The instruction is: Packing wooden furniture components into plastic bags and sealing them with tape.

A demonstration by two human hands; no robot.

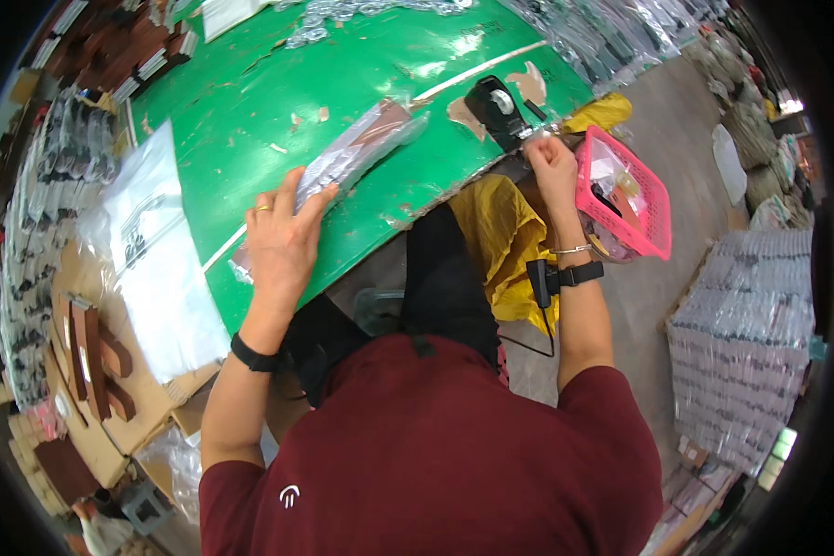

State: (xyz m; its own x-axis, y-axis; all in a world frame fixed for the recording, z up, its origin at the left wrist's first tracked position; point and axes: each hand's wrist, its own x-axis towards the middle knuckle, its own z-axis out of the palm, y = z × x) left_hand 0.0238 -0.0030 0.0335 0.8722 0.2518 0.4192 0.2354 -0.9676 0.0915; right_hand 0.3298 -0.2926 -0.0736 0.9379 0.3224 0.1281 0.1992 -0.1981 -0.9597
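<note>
My left hand (285, 243) lies over a brown strip-shaped piece wrapped in clear plastic (347, 157), gripping it between thumb and fingers. The wrapped piece rests slantwise on the green-covered table (241, 111), and its near end shows past my wrist side. At the table's right edge stands a black tape dispenser (499, 111) with a pale roll in it. My right hand (552, 167) is closed in a pinch at the dispenser's near end, on what looks like a shiny bit of clear tape (529, 135).
A pink basket (658, 208) with small items stands right of my right hand. Yellow plastic sheeting (500, 236) hangs below the table edge. White plastic bags (157, 259) and brown pieces (88, 357) lie at left. A wrapped stack (741, 343) stands at right.
</note>
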